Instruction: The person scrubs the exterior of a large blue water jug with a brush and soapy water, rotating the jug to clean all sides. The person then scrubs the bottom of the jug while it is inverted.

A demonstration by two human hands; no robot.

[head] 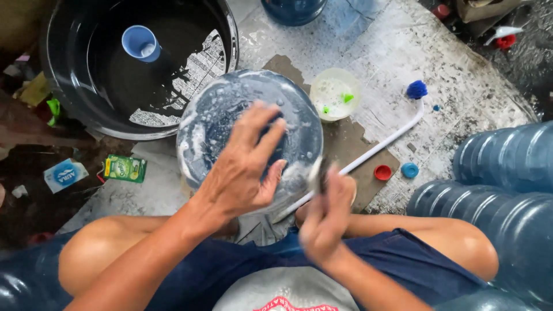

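Bottle: a large blue water bottle [230,109], soapy, is stood bottom-up between the knees on the floor [461,75], near the black tub [69,75], so that its base is presented for washing.
Left hand: the left hand [245,167] is laid flat, fingers spread wide, on the foamy base; the bottle appears to be steadied by it.
Right hand: the right hand [327,216] is closed around a small dark object, blurred, just beside the bottle's lower right edge.
Nearby: a cup of suds [335,95] and a white-handled brush [397,129] are kept within reach.
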